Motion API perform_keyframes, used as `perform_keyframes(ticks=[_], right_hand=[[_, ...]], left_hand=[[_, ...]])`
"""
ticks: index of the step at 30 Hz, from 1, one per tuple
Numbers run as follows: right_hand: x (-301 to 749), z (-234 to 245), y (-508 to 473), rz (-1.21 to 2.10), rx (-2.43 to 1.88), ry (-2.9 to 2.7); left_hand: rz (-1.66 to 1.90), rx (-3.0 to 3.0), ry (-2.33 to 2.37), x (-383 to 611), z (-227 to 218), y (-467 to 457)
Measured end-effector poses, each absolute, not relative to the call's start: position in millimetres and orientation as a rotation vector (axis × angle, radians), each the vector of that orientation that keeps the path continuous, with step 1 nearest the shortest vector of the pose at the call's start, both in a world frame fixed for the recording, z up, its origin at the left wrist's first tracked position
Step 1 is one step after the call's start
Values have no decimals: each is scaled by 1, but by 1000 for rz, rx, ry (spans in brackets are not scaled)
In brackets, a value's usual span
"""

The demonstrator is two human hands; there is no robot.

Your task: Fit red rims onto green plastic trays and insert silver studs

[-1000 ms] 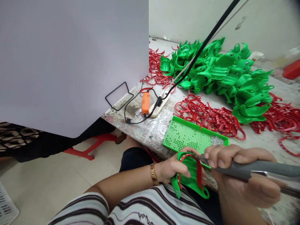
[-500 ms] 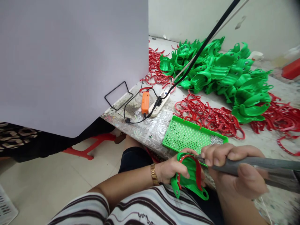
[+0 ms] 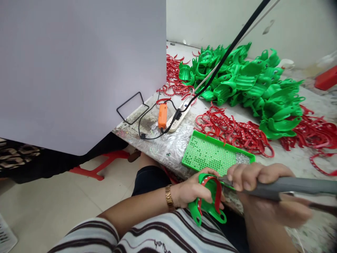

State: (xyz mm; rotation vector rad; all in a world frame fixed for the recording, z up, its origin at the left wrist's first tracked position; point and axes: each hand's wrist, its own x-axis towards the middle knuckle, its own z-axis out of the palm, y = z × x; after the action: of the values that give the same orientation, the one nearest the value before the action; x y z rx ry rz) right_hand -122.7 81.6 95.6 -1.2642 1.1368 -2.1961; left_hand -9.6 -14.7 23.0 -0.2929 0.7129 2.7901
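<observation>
Clasping a green dental impression tray (image 3: 209,207) in my left fingers (image 3: 196,188), its long axis pointing down toward my lap, I clench a grey rotary handpiece (image 3: 295,184) in my right fingers (image 3: 250,177), tip just beside the tray's upper rim.

Head-worn view looks forward and down; close above left hand (image 3: 193,189), right hand (image 3: 256,177).

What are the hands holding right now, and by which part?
The left hand grips a green plastic tray by its curved side; the right hand holds a grey rotary tool by its barrel.
</observation>
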Motion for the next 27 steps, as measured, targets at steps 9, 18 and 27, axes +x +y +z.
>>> perform_keyframes(ticks=[9,18,27], right_hand=[[-149,61,78,-2399,-1007,1531],[-151,26,80,-2360,-896,1667],[-149,19,80,-2332,-787,1752]], left_hand=[[2897,-297,596,5,36,-32],[3005,-286,472,0,37,-38],[2996,-324,465,-3,35,-38]])
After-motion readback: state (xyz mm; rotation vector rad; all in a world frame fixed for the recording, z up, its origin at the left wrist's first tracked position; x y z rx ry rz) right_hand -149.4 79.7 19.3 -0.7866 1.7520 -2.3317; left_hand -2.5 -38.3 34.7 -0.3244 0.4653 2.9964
